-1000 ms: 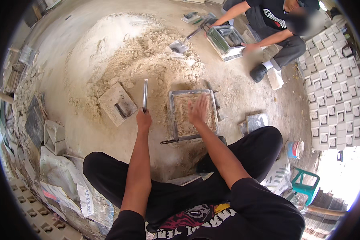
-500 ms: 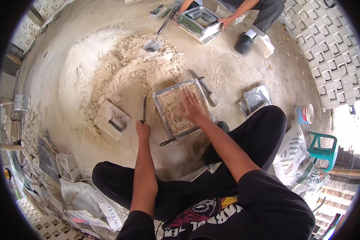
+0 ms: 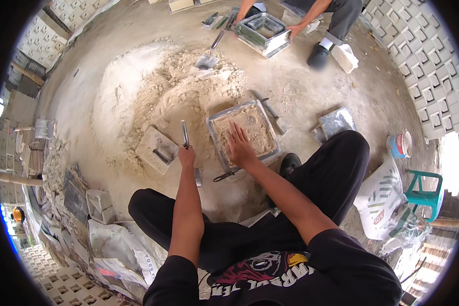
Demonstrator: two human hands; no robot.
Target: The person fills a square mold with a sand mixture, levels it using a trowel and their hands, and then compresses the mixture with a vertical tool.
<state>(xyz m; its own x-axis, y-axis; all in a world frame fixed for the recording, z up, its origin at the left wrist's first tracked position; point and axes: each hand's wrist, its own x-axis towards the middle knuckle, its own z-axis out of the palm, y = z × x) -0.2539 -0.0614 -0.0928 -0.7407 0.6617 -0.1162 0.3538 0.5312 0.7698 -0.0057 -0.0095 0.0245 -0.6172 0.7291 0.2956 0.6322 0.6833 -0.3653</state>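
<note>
My left hand (image 3: 187, 155) is wrapped round a narrow metal bar (image 3: 184, 133), which points away from me; a grey metal end also shows below that hand. Fingers stretched out, my right hand (image 3: 241, 149) rests on the pale sandy mix (image 3: 252, 127) that fills a square metal mould (image 3: 274, 130). The mould sits on the floor with a rod handle (image 3: 224, 176) at its near side. Left of the bar lies a square plate (image 3: 153, 145) with a dark handle on top. A hammer-like tool (image 3: 273, 113) lies along the mould's far right side.
A heap of sandy mix (image 3: 173, 81) spreads beyond, with a small shovel (image 3: 207, 61) on it. Across from me a person holds another metal mould (image 3: 265, 46). To the right are a metal box (image 3: 336, 121), a paint bucket (image 3: 400, 145), a white sack (image 3: 380, 199) and a green stool (image 3: 424, 196).
My right hand has slid from the mould's right part toward its near left part. My left hand still grips the bar, now tilted slightly differently. The whole view has shifted a little.
</note>
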